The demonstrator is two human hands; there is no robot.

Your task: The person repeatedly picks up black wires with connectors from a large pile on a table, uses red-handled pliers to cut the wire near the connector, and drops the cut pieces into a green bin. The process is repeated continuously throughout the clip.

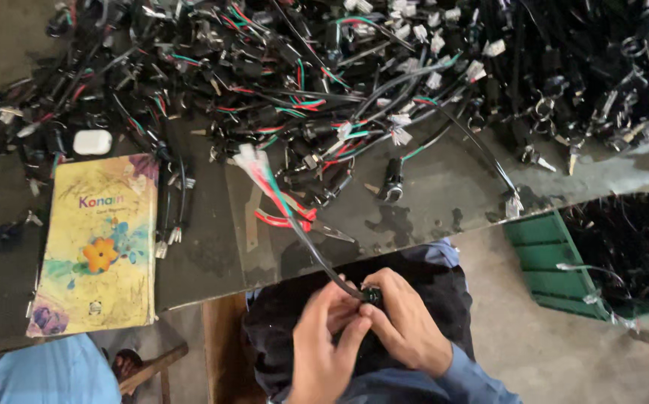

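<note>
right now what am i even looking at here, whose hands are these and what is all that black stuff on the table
There is one picture, taken by a camera worn on a person's head and looking down, so the two bare hands at the bottom are that person's own. No machine is involved. The left hand and the right hand meet over the lap and together pinch a small black round part at the end of a black sheathed cable. That cable rises to the dark tabletop, where its red, green and white wires fan out. The black mass is a big pile of similar wire harnesses with white plugs. Also on the table lie a yellow flower-printed notebook, a small white rounded case and red-handled pliers. A green plastic crate stands on the floor to the right.
</note>
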